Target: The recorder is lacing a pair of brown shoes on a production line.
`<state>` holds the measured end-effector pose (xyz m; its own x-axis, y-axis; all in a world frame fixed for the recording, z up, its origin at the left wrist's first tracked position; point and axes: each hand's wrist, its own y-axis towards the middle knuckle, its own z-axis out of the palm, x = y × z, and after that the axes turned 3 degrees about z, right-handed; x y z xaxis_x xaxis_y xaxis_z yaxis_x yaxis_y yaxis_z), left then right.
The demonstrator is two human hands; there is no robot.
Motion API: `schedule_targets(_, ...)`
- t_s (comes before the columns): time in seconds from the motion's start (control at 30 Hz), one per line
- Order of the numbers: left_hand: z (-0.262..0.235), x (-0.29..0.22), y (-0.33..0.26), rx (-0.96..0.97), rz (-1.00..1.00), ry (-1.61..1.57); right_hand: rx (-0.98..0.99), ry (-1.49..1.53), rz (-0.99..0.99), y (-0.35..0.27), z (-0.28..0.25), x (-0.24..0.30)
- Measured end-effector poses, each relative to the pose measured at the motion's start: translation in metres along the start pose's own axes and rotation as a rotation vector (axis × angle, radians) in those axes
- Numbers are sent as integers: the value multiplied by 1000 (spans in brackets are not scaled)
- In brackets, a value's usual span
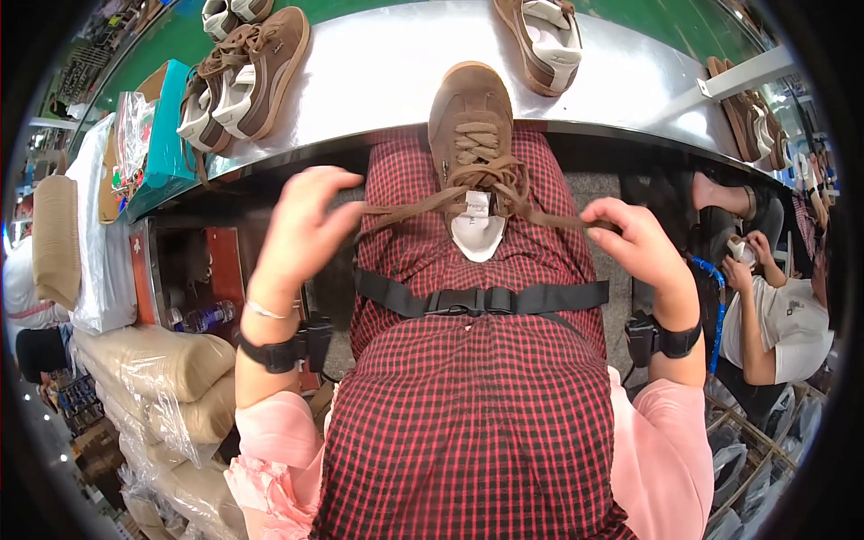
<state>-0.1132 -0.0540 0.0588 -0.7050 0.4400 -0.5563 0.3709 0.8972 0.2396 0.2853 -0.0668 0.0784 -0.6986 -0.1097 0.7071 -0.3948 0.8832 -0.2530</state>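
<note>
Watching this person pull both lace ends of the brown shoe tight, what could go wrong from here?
The brown shoe rests half over the metal table's edge, propped against the person's lap; a hard tug might pull it off. The left hand and right hand each grip a lace end, so uneven pulling could leave the lacing lopsided. The white tongue could bunch under the tightened laces.
</note>
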Motion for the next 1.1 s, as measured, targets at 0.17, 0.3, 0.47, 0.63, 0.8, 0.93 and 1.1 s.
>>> schedule_targets(0.17, 63, -29, 34, 297, 139, 111, -8, 89, -122, 22, 17, 21)
schedule_targets(0.3, 51, -27, 32, 275, 201, 57, 38, 47, -115, 19, 19, 11)
schedule_targets(0.47, 12, -37, 15, 196, 92, -220, 318, 169, -12, -4, -15, 33)
schedule_targets(0.63, -19, -76, 25, 957, -70, -1001, 687, 533, -678, 0, -38, 82)
schedule_targets(0.8, 27, -113, 42, 844, -619, -1358, 814, 650, -909, 27, 33, 147)
schedule_targets(0.93, 4, -123, 43, 533, -438, -1359, 845, 100, -803, 44, 64, 144)
schedule_targets(1.1, -65, -95, 7, 361, 63, -728, -76, 396, -655, 43, 32, 55)
